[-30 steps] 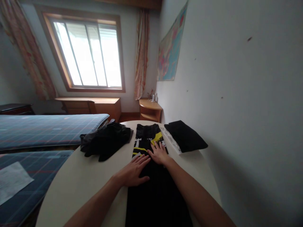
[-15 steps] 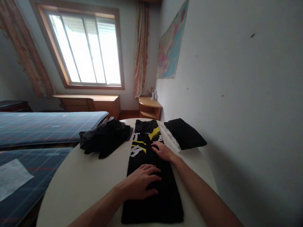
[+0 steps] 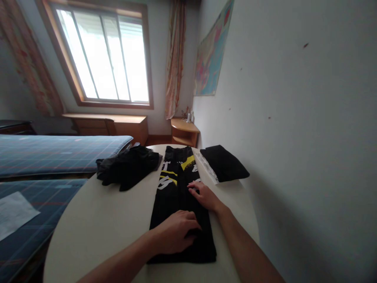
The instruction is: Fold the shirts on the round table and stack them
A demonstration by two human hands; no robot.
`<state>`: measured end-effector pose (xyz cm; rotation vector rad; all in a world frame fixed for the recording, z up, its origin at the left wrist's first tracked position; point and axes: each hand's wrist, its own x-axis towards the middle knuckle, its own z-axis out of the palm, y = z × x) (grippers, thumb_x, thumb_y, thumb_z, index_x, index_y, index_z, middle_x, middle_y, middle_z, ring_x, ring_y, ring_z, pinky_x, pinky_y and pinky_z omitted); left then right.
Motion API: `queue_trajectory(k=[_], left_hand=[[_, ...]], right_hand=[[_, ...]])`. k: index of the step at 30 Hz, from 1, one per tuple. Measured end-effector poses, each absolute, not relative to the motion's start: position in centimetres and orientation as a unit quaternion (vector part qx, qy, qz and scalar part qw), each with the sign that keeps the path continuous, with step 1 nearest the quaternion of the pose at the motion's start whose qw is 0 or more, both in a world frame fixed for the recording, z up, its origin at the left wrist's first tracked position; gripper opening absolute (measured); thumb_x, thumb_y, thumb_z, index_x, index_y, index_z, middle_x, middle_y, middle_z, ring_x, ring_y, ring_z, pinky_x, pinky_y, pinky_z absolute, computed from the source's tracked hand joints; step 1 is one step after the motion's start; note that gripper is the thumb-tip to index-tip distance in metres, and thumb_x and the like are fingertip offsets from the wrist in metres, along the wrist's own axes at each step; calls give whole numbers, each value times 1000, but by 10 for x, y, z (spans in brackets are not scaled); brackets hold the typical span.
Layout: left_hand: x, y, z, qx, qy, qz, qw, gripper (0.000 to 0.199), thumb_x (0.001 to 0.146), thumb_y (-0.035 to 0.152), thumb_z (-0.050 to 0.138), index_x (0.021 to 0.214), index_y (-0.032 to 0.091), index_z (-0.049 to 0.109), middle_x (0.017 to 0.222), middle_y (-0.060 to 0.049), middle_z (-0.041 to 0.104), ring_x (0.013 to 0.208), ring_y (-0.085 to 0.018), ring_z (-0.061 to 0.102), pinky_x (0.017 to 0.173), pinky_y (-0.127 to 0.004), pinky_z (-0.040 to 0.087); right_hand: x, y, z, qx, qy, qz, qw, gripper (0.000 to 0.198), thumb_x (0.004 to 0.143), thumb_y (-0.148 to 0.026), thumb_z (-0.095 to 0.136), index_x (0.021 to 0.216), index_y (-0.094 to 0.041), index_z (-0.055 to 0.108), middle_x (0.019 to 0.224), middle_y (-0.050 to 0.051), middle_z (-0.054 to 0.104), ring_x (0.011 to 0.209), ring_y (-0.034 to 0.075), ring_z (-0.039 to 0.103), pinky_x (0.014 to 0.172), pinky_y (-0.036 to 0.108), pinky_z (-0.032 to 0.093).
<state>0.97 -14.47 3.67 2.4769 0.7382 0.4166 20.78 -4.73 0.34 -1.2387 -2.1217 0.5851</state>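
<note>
A black T-shirt [image 3: 165, 200] with white lettering and yellow streaks lies on the round table, folded into a long, narrow strip. Over its near part is my left hand [image 3: 178, 232], palm down, with bent fingers and a gap between them and the thumb. I cannot tell whether its fingertips press on the cloth. My right hand [image 3: 206, 196] rests farther up, on the strip's right side, fingers loosely spread and holding nothing. The lettering next to the right hand is partly covered.
The pale round table [image 3: 88, 224] carries a rumpled pile of black clothes [image 3: 129, 163] at back left. Folded black and white clothes [image 3: 225, 163] lie at back right, near the wall [image 3: 309, 165]. Left of the table stand beds with plaid mattresses [image 3: 59, 155]; paper [image 3: 16, 212] lies on one.
My left hand has moved slightly toward me along the T-shirt, and its fingers have bent more. The right hand has slid a little nearer too. The view has shifted slightly.
</note>
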Motion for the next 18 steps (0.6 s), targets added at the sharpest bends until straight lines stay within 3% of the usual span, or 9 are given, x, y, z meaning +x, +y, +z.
queue_trajectory(k=[2, 5, 8, 11, 15, 18], left_hand=[[4, -146, 38, 912, 234, 189, 280, 31, 72, 6, 62, 97, 22, 68, 110, -3, 68, 100, -19, 63, 95, -31, 46], [-4, -147, 42, 901, 208, 245, 291, 36, 66, -1, 55, 93, 21, 64, 105, -1, 69, 98, -16, 62, 94, -27, 46], [-6, -147, 43, 924, 210, 217, 234, 44, 65, 2, 58, 104, 23, 65, 99, -1, 68, 95, -18, 60, 94, -31, 45], [-3, -150, 40, 954, 197, 150, 171, 52, 71, 14, 68, 120, 30, 63, 106, -2, 65, 101, -21, 59, 96, -35, 43], [2, -154, 37, 964, 193, 131, 125, 25, 82, 23, 69, 106, 31, 69, 107, 0, 65, 98, -19, 60, 92, -33, 44], [3, -156, 37, 970, 173, 132, 106, 20, 87, 22, 64, 105, 29, 69, 105, 0, 67, 93, -18, 62, 86, -31, 46]], right_hand=[[208, -48, 4, -466, -802, 222, 302, 30, 95, -37, 53, 113, -19, 69, 122, 10, 69, 125, 25, 55, 110, 43, 39], [209, -47, 5, -469, -801, 224, 297, 31, 95, -38, 53, 114, -18, 68, 121, 10, 69, 124, 26, 55, 108, 43, 40], [210, -49, 6, -467, -805, 222, 292, 30, 94, -36, 54, 114, -19, 68, 121, 9, 68, 123, 25, 56, 108, 42, 40], [211, -51, 8, -473, -803, 219, 287, 29, 94, -35, 55, 114, -19, 68, 123, 9, 67, 125, 25, 55, 110, 42, 39], [212, -52, 9, -478, -803, 223, 279, 29, 94, -35, 55, 115, -20, 68, 126, 9, 66, 129, 26, 52, 113, 44, 37], [213, -50, 8, -472, -805, 226, 278, 30, 93, -35, 56, 115, -19, 68, 125, 10, 67, 130, 26, 52, 113, 43, 37]])
